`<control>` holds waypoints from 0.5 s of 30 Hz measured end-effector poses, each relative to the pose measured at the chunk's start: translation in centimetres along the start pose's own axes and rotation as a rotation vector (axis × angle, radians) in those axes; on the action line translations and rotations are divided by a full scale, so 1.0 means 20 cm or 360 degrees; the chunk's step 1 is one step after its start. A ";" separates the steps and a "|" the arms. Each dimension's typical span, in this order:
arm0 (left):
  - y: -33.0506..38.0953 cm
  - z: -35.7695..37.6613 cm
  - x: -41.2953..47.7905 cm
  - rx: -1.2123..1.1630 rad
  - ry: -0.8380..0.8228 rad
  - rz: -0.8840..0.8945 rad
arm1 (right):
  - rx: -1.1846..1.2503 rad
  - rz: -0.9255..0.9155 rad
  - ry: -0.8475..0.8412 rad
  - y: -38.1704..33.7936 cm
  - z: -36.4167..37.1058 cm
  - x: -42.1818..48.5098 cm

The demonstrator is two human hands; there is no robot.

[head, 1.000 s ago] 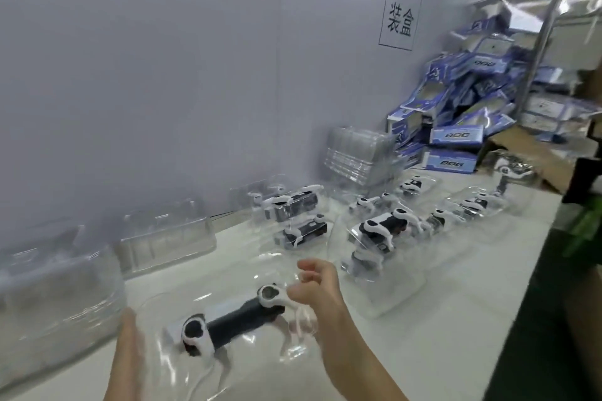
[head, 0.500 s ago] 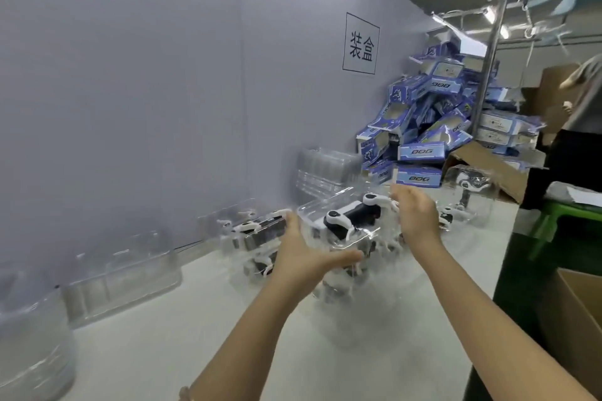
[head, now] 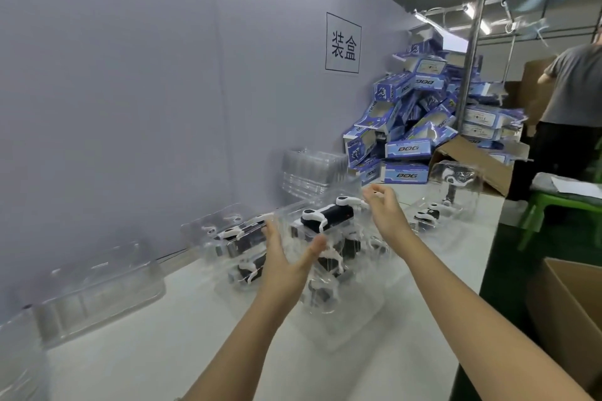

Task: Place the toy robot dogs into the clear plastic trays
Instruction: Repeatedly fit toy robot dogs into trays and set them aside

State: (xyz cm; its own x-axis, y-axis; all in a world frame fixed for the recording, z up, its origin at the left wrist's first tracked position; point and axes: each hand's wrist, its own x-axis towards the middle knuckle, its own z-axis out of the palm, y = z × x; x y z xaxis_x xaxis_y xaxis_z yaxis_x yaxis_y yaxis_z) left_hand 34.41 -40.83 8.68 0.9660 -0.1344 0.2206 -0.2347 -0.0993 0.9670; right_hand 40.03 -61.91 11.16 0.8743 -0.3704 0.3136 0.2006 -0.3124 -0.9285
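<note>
The left-hand fingers (head: 272, 234) are held straight and spread wide, with the thumb apart, and are laid flat against the near wall of a clear plastic tray (head: 294, 221). The left hand (head: 286, 265) is set at the tray's left end. The right-hand fingers (head: 371, 194) are loosely curled at the tray's right end; whether they grip its edge cannot be told. The right hand (head: 386, 210) is seen just beside the head end of a black and white toy robot dog (head: 329, 216), which is lying lengthwise in this tray. The tray is held above further filled trays (head: 242, 238) on the white desk (head: 182, 335). More filled trays (head: 426, 215) are noted beyond the right hand. A stack of empty trays (head: 312, 169) is recorded against the grey partition (head: 130, 91), with a heap of blue DOG boxes (head: 407, 148) behind it. An open cardboard box (head: 570, 319) is noted at the right.
</note>
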 end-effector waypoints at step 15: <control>-0.11 -0.76 -0.47 -0.0072 0.0567 0.0083 | 0.0055 -0.1060 0.0672 -0.09 0.25 -0.65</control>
State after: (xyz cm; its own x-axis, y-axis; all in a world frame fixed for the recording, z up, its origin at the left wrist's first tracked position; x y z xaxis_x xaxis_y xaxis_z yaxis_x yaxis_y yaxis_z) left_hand 27.45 -24.26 6.38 0.9319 0.2146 0.2924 -0.2871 -0.0564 0.9562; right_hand 30.41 -52.22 7.66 0.3251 -0.4180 0.8483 0.6427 -0.5604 -0.5224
